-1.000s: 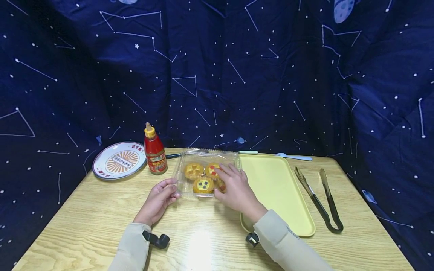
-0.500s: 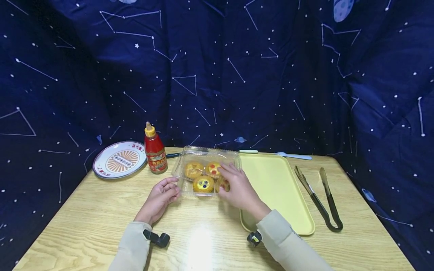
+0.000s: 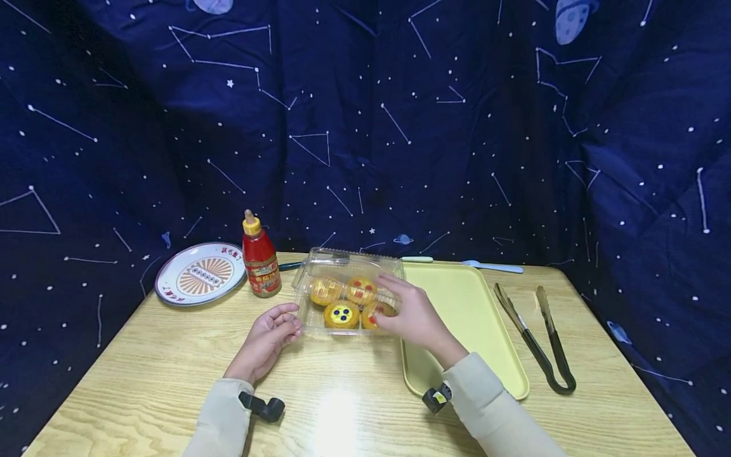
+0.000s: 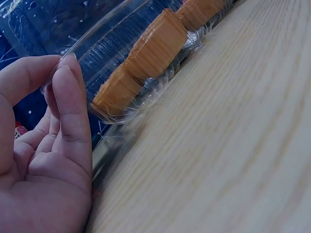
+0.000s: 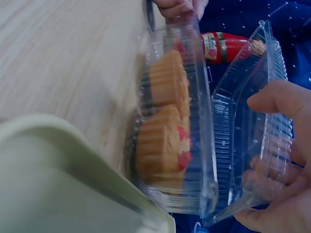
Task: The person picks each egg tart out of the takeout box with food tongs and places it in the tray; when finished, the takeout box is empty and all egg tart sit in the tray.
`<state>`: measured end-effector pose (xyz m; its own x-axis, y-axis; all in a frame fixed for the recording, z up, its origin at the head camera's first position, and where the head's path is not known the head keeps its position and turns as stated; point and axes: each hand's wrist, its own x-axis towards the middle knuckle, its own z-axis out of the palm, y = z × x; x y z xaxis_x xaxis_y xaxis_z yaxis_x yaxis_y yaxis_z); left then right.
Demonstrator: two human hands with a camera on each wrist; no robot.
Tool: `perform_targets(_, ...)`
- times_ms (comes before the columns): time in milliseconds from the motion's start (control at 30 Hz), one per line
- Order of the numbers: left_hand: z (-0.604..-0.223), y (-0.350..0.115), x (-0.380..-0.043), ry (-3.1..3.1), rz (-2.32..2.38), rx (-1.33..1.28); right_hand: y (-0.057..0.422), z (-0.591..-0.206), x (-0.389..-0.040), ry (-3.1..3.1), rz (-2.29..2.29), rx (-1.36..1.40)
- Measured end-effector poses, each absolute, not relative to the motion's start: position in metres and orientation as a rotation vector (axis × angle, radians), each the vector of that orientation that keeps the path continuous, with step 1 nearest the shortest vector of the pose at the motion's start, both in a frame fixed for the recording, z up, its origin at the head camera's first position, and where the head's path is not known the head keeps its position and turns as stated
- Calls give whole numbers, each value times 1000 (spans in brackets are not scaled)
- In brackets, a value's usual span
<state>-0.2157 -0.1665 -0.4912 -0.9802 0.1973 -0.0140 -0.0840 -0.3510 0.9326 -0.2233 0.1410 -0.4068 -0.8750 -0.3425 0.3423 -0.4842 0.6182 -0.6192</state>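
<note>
A clear plastic clamshell box [image 3: 313, 321] holds several egg tarts, among them a tart with dark blue dots [image 3: 341, 315] and a tart with red pieces [image 3: 362, 291]. My left hand [image 3: 271, 336] pinches the box's left edge between thumb and fingers, as the left wrist view also shows. The lid [image 5: 236, 145] stands partly raised, parted from the base. My right hand [image 3: 415, 317] grips the lid's right part, with some fingers seen through the plastic in the right wrist view. That hand partly covers the front right tart [image 3: 374, 315].
Right of the box lies a yellow tray [image 3: 465, 330], with black-handled tongs [image 3: 542, 349] beyond it. A red sauce bottle [image 3: 261, 260] and a patterned plate [image 3: 200, 274] stand at left. Behind the tray lie a pale blue fork [image 3: 493, 266] and a light green handle [image 3: 417, 259].
My right hand has shifted slightly right and the lid has lifted, so the front tarts show more plainly. The left hand stays at the box's left edge.
</note>
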Motion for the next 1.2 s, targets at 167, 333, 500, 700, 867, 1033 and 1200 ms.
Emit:
perform_targets(167,-491,-167,-216,1678,2442,133,145,-401,-226,-2674,1101,678)
perform_targets(333,-491,-166,-216,1663,2451,126,150,-395,-231,-2645,1099,720)
perform_targets(500,-492,-168,-217,1656,2461,107,157,-389,-237,-2614,1126,755)
perform_targets(700,-491,-167,-216,1646,2466,126,166,-385,-245,-2541,1252,712)
perform_targets(867,-490,-167,-216,1637,2449,170,172,-386,-254,-2452,1389,692)
perform_targets(1033,-490,-167,-217,1632,2441,205,173,-385,-263,-2359,1466,713)
perform_targets(1200,-489,-166,-216,1666,2422,197,170,-371,-262,-2304,1510,723)
